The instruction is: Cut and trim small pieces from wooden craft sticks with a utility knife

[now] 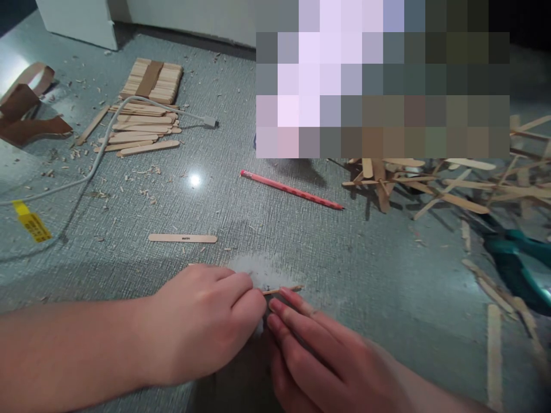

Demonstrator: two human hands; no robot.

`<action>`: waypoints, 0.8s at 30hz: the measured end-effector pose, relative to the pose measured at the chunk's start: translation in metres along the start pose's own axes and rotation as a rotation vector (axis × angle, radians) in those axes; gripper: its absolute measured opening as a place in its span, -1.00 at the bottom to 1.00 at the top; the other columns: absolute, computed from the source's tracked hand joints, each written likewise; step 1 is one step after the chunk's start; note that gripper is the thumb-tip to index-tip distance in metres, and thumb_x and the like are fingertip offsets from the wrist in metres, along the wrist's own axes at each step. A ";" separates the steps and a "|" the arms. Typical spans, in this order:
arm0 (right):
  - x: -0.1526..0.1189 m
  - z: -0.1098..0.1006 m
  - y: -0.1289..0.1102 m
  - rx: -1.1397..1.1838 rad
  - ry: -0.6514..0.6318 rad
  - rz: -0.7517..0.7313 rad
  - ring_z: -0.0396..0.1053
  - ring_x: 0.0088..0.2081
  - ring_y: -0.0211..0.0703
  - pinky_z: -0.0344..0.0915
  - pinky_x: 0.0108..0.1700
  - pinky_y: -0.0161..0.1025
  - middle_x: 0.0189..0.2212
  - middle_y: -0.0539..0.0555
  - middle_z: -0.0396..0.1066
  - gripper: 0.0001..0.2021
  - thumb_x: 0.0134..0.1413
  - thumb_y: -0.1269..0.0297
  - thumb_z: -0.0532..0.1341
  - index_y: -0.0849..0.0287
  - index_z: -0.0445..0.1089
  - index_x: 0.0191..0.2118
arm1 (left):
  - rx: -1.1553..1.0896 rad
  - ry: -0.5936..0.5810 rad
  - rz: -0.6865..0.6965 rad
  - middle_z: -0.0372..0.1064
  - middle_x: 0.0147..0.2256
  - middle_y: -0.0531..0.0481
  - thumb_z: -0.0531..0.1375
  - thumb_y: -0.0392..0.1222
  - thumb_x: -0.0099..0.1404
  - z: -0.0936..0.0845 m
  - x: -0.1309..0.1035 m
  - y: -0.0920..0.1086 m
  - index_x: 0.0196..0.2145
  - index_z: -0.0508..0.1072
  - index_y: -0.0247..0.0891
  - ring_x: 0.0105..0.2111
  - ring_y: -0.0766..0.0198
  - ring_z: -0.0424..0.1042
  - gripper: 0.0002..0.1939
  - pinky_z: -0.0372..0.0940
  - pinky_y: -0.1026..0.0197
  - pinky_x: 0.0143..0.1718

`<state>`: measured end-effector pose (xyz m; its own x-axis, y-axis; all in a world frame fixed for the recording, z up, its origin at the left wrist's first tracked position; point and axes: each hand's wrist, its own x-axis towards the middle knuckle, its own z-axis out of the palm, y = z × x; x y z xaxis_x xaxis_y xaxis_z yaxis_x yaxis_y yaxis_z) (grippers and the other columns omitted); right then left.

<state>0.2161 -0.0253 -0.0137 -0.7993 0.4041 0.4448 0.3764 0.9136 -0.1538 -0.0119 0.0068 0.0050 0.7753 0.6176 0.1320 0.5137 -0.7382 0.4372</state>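
Observation:
Low in the middle of the view, a thin wooden stick lies edge-on between my hands. My left hand is curled closed around its left end. The fingers of my right hand are pressed together against the stick near its right end; the thumb is hidden. Pale dust covers the surface just beyond my fingers. A single flat craft stick with a small dark mark lies beyond my left hand. Farther off is a red pencil, its point toward the right.
A banded bundle of sticks and loose sticks lie at the back left, crossed by a white cable. Brown paper strips are far left. On the right are a tangle of sticks and a teal-handled tool.

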 end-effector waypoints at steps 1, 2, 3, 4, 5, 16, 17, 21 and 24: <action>0.000 0.000 -0.001 0.015 0.004 0.018 0.56 -0.10 -0.01 0.50 0.18 0.04 -0.32 0.13 0.55 -0.82 0.14 0.57 0.14 0.27 0.49 -0.29 | -0.003 0.004 0.002 0.47 -0.41 -0.03 0.00 -0.41 0.40 0.000 0.000 0.000 -0.25 0.48 -0.34 -0.45 0.23 0.47 -0.76 0.45 0.20 -0.41; 0.000 0.000 -0.001 0.023 0.004 0.033 0.56 -0.09 -0.02 0.50 0.18 0.03 -0.31 0.13 0.55 -0.81 0.15 0.57 0.14 0.27 0.49 -0.29 | -0.004 0.006 0.001 0.47 -0.41 -0.03 0.00 -0.41 0.40 0.001 0.000 0.001 -0.25 0.48 -0.34 -0.45 0.24 0.47 -0.75 0.46 0.20 -0.41; 0.001 0.001 -0.002 0.023 -0.001 0.035 0.57 -0.10 -0.02 0.50 0.18 0.04 -0.31 0.13 0.55 -0.81 0.15 0.57 0.13 0.27 0.49 -0.29 | -0.005 0.007 -0.001 0.46 -0.42 -0.02 -0.01 -0.41 0.39 0.001 0.000 0.001 -0.26 0.47 -0.34 -0.46 0.24 0.47 -0.75 0.46 0.20 -0.41; 0.001 0.002 -0.002 0.019 -0.003 0.031 0.57 -0.11 -0.01 0.50 0.17 0.05 -0.32 0.12 0.55 -0.81 0.15 0.57 0.13 0.26 0.49 -0.30 | -0.007 0.002 -0.002 0.46 -0.42 -0.02 -0.01 -0.42 0.40 0.002 0.000 0.002 -0.27 0.47 -0.34 -0.46 0.24 0.47 -0.74 0.46 0.20 -0.41; 0.001 0.002 -0.002 0.012 0.000 0.004 0.58 -0.13 -0.01 0.51 0.16 0.07 -0.34 0.10 0.55 -0.80 0.15 0.57 0.13 0.24 0.48 -0.32 | -0.006 0.012 -0.001 0.46 -0.43 -0.02 -0.02 -0.42 0.40 0.003 0.000 0.003 -0.28 0.47 -0.33 -0.47 0.24 0.46 -0.73 0.46 0.20 -0.42; -0.025 0.000 0.014 -0.139 0.071 -0.132 0.54 0.06 -0.06 0.57 -0.43 -0.42 0.02 0.12 0.57 -0.65 0.32 0.48 0.03 0.15 0.56 -0.05 | 0.169 0.362 0.071 0.56 -0.35 -0.12 0.10 -0.31 0.40 0.016 -0.022 0.031 -0.33 0.55 -0.25 -0.38 0.19 0.53 -0.77 0.54 0.13 -0.38; -0.025 -0.001 0.014 -0.140 0.081 -0.124 0.54 0.06 -0.07 0.56 -0.45 -0.43 0.02 0.11 0.57 -0.64 0.33 0.48 0.02 0.14 0.56 -0.05 | 0.176 0.368 0.052 0.56 -0.34 -0.12 0.11 -0.31 0.41 0.017 -0.023 0.033 -0.33 0.55 -0.26 -0.37 0.18 0.54 -0.77 0.55 0.12 -0.36; -0.023 -0.003 0.015 -0.149 0.089 -0.119 0.53 0.07 -0.08 0.57 -0.41 -0.42 0.05 0.11 0.57 -0.63 0.34 0.48 0.00 0.16 0.56 -0.05 | 0.167 0.371 0.064 0.56 -0.34 -0.13 0.11 -0.33 0.41 0.014 -0.020 0.029 -0.32 0.55 -0.28 -0.34 0.18 0.55 -0.78 0.55 0.14 -0.34; -0.020 -0.005 0.021 -0.194 0.032 -0.201 0.56 0.02 -0.10 0.61 -0.17 -0.38 -0.04 0.11 0.60 -0.69 0.29 0.47 0.09 0.19 0.58 -0.06 | 0.119 0.290 0.175 0.55 -0.36 -0.12 0.10 -0.35 0.40 0.007 -0.012 0.016 -0.29 0.54 -0.31 -0.39 0.23 0.53 -0.79 0.53 0.20 -0.37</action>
<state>0.2424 -0.0142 -0.0210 -0.8528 0.2112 0.4777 0.2969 0.9485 0.1106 -0.0105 -0.0144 0.0045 0.7276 0.5181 0.4497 0.4351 -0.8553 0.2815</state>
